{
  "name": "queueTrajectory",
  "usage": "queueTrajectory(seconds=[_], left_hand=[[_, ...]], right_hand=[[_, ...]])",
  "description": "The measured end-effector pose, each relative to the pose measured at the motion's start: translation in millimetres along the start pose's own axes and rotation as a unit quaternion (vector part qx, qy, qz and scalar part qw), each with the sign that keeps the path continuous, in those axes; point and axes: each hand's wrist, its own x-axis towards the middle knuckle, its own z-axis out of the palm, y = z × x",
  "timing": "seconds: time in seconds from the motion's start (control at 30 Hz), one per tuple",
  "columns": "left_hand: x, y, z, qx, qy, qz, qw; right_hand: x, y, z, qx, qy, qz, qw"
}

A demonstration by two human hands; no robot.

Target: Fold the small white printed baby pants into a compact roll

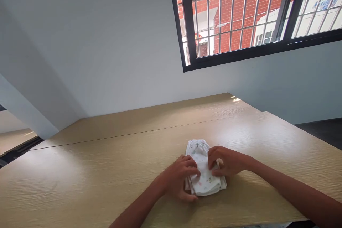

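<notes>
A small pair of folded white pants (204,174) with a sparse print lies on the wooden table (107,171). Its gathered elastic waistband points away from me, and its layered lower edge faces me. My left hand (181,176) rests at the left side of the pants, fingers bent over the cloth and thumb spread apart near the bottom corner. On the opposite side, my right hand (227,160) touches the cloth with curved fingertips, its thumb lower down and apart from them. Neither hand visibly grips the fabric.
Behind the table stands a pale wall (120,42), with a dark-framed barred window (240,51) at the upper right. A seam runs across the tabletop. The table's right edge slants down toward me, and dark floor (323,131) shows beyond it.
</notes>
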Motion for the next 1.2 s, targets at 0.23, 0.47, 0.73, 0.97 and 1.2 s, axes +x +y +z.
queueTrajectory(seconds=[0.23,0.47,0.73,0.97,1.2], left_hand=[[0.7,-1.4,5.6,0.032,0.075,0.011,0.997],[-1.8,-4.2,5.3,-0.034,0.017,0.002,0.999],[1.2,2.8,9.4,0.04,0.013,0.051,0.998],[0.4,5.2,8.4,0.102,0.089,0.04,0.99],[0.6,-1.6,9.5,0.029,-0.017,-0.016,0.999]], right_hand=[[0.1,-6.8,4.3,-0.071,0.009,0.035,0.997],[2.0,-5.3,2.4,-0.098,-0.023,0.074,0.992],[2.3,1.3,8.1,-0.098,0.003,0.095,0.991],[7.0,3.1,3.6,0.015,0.104,0.069,0.992],[3.7,8.3,8.2,-0.079,0.06,0.069,0.993]])
